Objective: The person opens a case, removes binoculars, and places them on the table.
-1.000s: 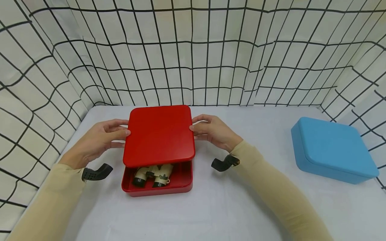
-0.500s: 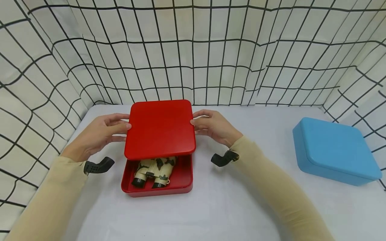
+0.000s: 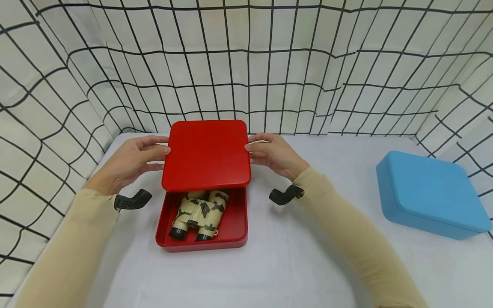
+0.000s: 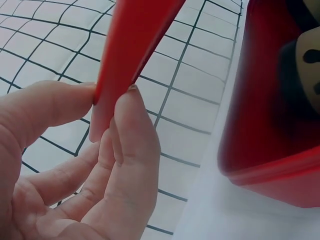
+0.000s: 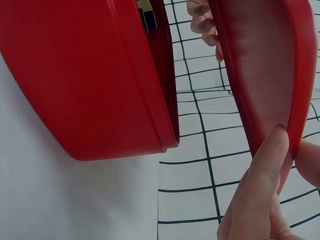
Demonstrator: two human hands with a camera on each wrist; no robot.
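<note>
A red lid (image 3: 208, 156) is held up above and behind a red box (image 3: 234, 229), covering its rear part in the head view. My left hand (image 3: 132, 162) pinches the lid's left edge; in the left wrist view its thumb and fingers clasp the rim (image 4: 117, 75). On the opposite edge my right hand (image 3: 275, 156) pinches the lid too, thumb outside and fingers under the rim in the right wrist view. Camouflage-patterned binoculars (image 3: 200, 214) lie inside the box, their far end partly hidden by the lid.
A shut blue box (image 3: 431, 192) stands on the white table (image 3: 300, 265) at the right. White walls with a black grid (image 3: 265, 68) enclose the back and sides.
Both hands have lifted the red lid up and away toward the back, so more of the binoculars shows. The box has stayed in place.
</note>
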